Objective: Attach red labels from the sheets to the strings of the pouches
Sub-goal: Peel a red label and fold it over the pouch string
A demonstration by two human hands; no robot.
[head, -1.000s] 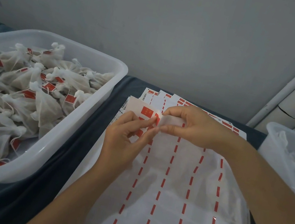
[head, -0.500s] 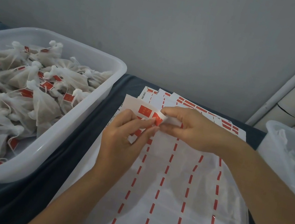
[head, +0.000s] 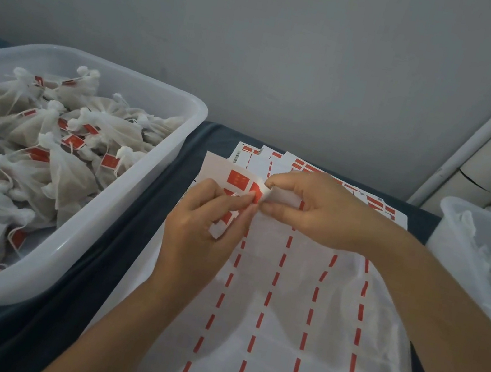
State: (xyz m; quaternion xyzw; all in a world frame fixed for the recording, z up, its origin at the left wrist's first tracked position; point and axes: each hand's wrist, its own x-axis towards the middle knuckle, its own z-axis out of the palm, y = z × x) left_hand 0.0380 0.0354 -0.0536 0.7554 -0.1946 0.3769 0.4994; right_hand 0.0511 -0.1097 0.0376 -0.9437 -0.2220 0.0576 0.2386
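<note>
A white tub (head: 104,236) of tagged pouches (head: 68,177) sits left of my label sheets (head: 288,324); above them my left hand (head: 198,243) and right hand (head: 315,211) both pinch one red label (head: 257,191), half-peeled.

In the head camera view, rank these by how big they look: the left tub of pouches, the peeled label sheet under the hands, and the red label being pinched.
1. peeled label sheet and left tub: too alike, both cropped, so unranked.
2. red label: smallest by far.
</note>
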